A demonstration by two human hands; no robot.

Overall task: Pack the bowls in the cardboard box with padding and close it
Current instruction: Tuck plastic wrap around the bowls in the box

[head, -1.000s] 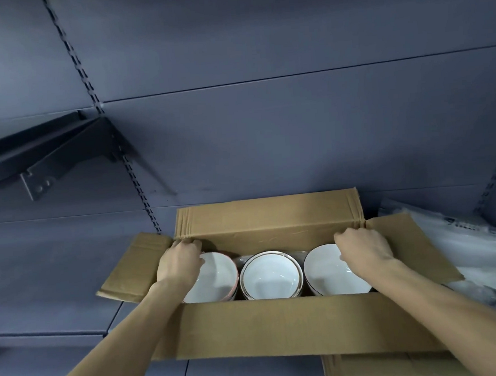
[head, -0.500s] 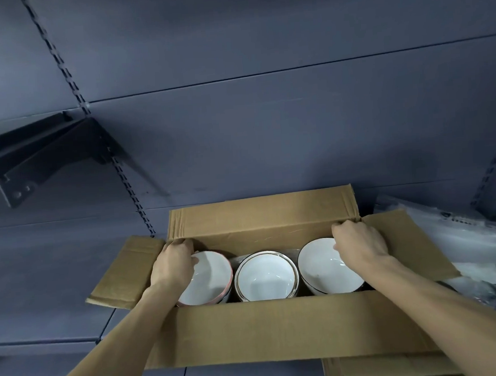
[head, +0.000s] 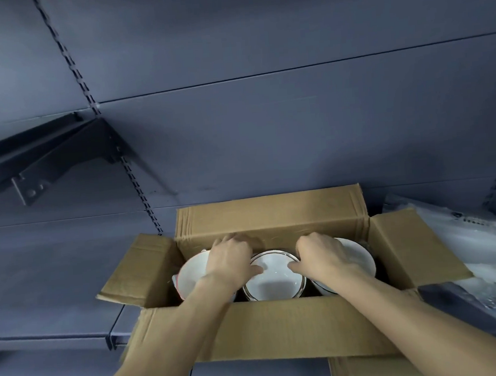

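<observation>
While corrugated box (head: 280, 329) gapes, left hand (head: 231, 261), right hand (head: 323, 256) clasp glossy round middle bowl (head: 272, 286).

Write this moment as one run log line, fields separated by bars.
step: packing | brown cardboard box: flaps open | white ceramic bowls: three inside | left hand, right hand: at middle bowl

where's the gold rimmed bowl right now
In the head view, the gold rimmed bowl sits mid-row in the cardboard box, between two white bowls, both hands at its rim.
</observation>
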